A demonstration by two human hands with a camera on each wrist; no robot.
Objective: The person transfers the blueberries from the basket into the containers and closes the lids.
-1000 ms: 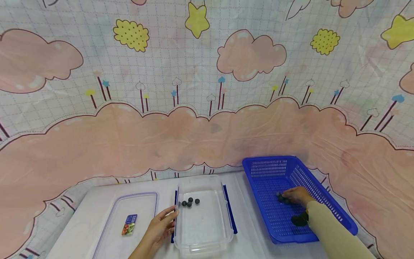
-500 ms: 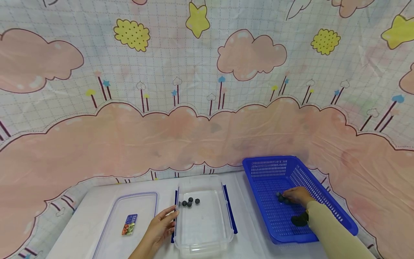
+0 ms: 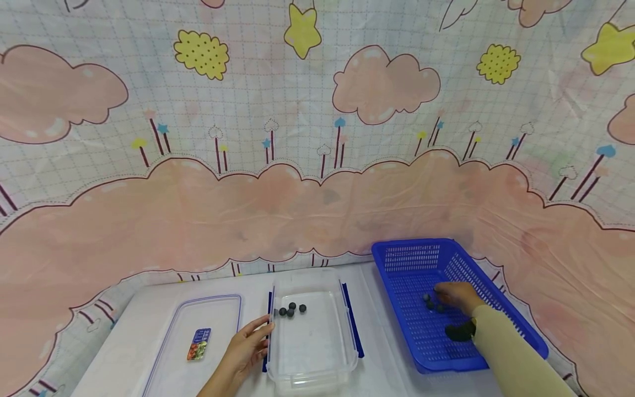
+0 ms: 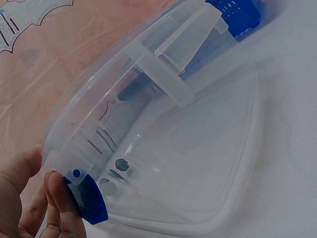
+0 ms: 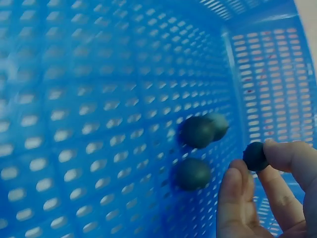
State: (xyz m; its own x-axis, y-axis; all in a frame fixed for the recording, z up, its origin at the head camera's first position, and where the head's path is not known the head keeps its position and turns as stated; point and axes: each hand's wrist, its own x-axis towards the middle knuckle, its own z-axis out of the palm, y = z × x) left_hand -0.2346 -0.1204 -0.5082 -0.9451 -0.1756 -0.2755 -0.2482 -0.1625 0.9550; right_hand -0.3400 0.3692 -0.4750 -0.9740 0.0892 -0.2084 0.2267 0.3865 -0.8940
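Observation:
My right hand (image 3: 458,296) is inside the blue basket (image 3: 420,364). Its thumb and fingertips pinch one dark blueberry (image 5: 255,156), raised beside the others. Three more blueberries (image 5: 193,173) lie grouped on the basket's perforated bottom, just left of that hand in the head view. With my left hand (image 3: 245,347) I grip the left side of a clear plastic container (image 3: 317,353), thumb at the rim and fingers by a blue side latch (image 4: 89,198). Several blueberries (image 3: 290,312) sit inside the container towards its far left.
A clear lid with a blue edge (image 3: 240,317) lies left of the container, bearing a small printed label (image 3: 199,344). Another blue latch (image 3: 353,322) hangs on the container's right side. Behind the white table (image 3: 124,342) hangs a patterned cloth (image 3: 297,220).
My right hand has drawn slightly up from the blueberries in the basket, with one between its fingers. The left hand and the container look unchanged.

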